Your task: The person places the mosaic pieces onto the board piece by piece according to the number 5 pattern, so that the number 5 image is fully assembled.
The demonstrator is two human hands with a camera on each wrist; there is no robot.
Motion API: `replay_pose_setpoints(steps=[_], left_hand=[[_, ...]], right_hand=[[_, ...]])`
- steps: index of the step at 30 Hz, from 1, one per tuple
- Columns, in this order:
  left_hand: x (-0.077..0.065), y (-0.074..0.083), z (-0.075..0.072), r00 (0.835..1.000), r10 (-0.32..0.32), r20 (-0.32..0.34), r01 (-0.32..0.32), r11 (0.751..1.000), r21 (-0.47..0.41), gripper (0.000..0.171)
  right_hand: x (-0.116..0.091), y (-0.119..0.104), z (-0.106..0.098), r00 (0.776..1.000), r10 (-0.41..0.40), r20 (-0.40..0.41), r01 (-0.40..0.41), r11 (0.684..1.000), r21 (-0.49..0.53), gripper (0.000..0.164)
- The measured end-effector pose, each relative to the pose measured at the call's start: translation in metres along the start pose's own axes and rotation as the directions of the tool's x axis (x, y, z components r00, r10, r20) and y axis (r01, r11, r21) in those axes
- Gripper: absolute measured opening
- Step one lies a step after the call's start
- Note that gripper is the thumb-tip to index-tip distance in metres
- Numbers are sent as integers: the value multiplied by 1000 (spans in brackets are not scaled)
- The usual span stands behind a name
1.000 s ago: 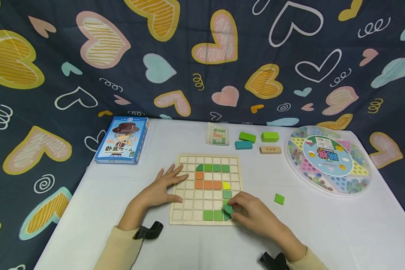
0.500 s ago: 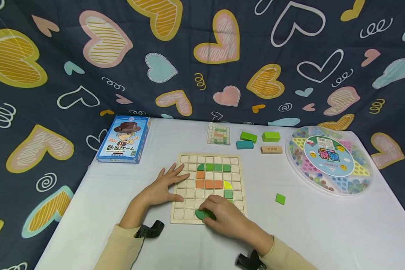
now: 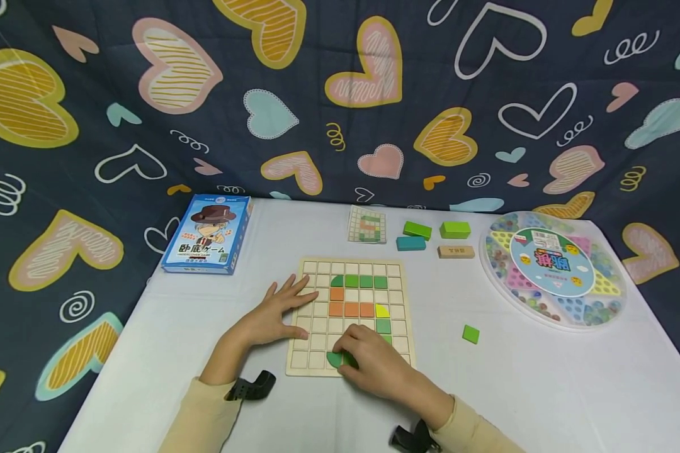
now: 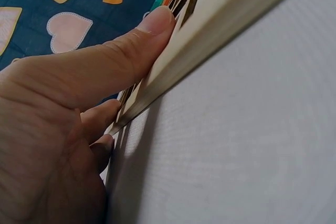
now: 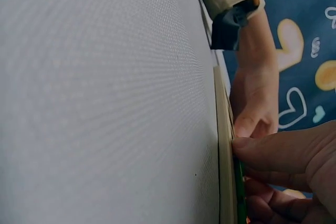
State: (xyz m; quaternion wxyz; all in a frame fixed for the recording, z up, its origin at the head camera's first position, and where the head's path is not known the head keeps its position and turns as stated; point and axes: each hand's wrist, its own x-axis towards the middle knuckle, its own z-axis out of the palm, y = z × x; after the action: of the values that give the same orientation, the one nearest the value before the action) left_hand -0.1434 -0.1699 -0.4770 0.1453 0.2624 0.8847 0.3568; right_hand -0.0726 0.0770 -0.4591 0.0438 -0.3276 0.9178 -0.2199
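Note:
A pale wooden grid board (image 3: 311, 343) lies on the white table, with green, orange and yellow tiles set in some cells. My left hand (image 3: 266, 318) rests on its left side, fingers spread; in the left wrist view the thumb (image 4: 157, 22) lies on the board's edge. My right hand (image 3: 374, 358) bends low over the front row, thumb and index finger pinching a dark green round-edged tile (image 3: 334, 359) at a cell there. Other green tiles in that row are partly hidden beneath this hand. In the right wrist view, the right thumb (image 5: 262, 150) is close against the board's rim.
A small pattern card (image 3: 367, 224) lies behind the board. Several blocks, including a teal block (image 3: 410, 243) and a wooden block (image 3: 456, 251), sit right of it. A loose green tile (image 3: 471, 334), a round marble game (image 3: 549, 321) and a blue box (image 3: 206, 236) also lie around.
My right hand has moved left along the board's front row with the dark green tile, from the right column to further left, then barely shifted. My left hand stays on the board.

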Motion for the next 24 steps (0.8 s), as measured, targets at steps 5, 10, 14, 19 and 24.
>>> replay_pose_setpoints(steps=[5,10,14,19,24], left_hand=[[0,1,0,1000,1,1,-1,1000,0,80],[0,1,0,1000,-5,7,5,1000,-2,80],[0,0,1,1000,-5,7,5,1000,1,80],[0,0,1,1000,9,4,-9,1000,7,81],[0,-1,0,1000,7,11,-7,1000,10,81]], right_hand=[[-1,0,0,1000,12,1,-12,1000,20,20],[-2,0,0,1000,23,13,-24,999,32,22],[-7,3,-6,999,42,19,-43,997,70,28],[-24,19,-22,995,84,-58,-73,983,168,39],[-50,48,-41,972,109,-206,-68,978,195,45]])
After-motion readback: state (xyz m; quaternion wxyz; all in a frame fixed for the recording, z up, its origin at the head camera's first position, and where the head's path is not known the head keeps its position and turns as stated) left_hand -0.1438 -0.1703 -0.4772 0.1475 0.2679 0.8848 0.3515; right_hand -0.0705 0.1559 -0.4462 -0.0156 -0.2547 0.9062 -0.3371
